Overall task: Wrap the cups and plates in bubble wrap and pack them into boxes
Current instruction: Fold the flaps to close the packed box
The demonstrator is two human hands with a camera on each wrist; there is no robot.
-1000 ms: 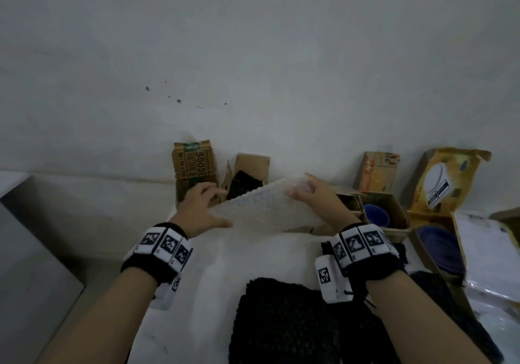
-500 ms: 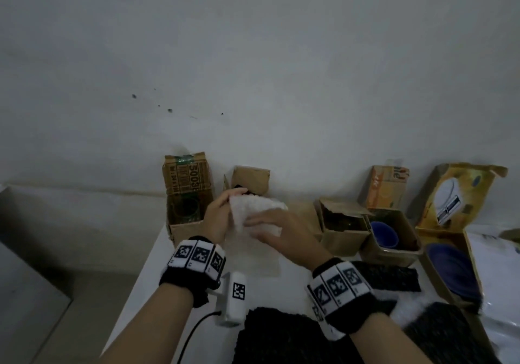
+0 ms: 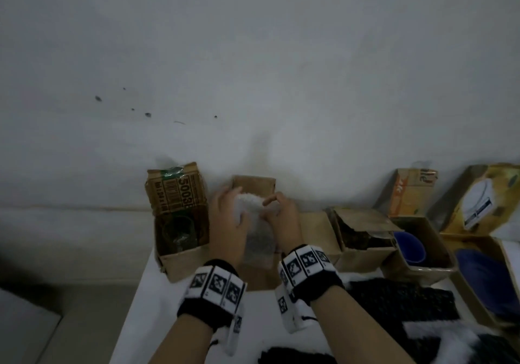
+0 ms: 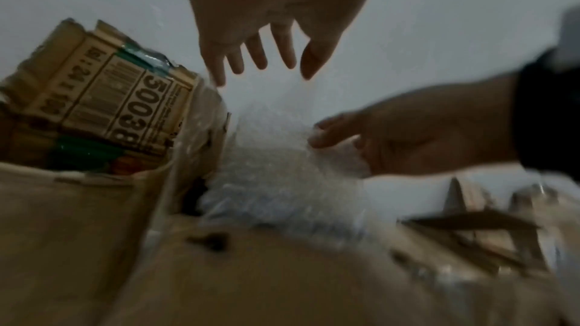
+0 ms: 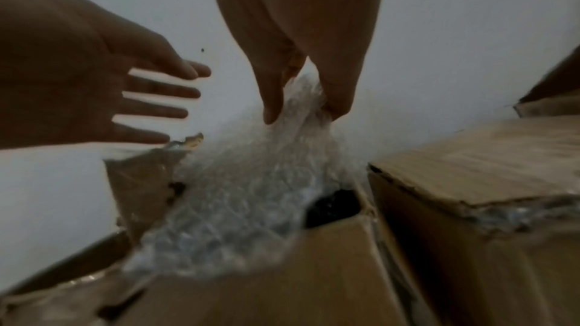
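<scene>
Several cardboard boxes stand in a row along the back of a white table (image 3: 157, 293), against a pale wall (image 3: 253, 54). Farthest right, a large open box (image 3: 475, 293) holds a dark blue plate (image 3: 484, 276); its yellow printed lid leans back on the wall. Beside it a smaller box (image 3: 439, 268) holds a blue cup (image 3: 409, 247), and next to that sits a box (image 3: 363, 254) with dark contents (too dim to name). At the left end stands a tall printed carton (image 3: 176, 192) with its flap raised. Dark knitted cloth (image 3: 399, 299) lies across the near side of the table.

Between the printed carton and the dark-filled box sits the open box (image 5: 329, 269) that both hands work over. A bundle of bubble wrap (image 5: 251, 195) fills its mouth and rises above its rim; whatever it encloses cannot be made out, though a dark gap shows beside it inside the box.

On the right of the bundle, the right hand (image 5: 301, 41) pinches the top of the wrap between thumb and fingers. The left hand (image 5: 94, 88) is spread flat, fingers straight and apart, at the left side of the bundle; it seems to press the wrap in the head view, but blur leaves the contact uncertain. Both wrists wear black bands with square printed markers.
</scene>
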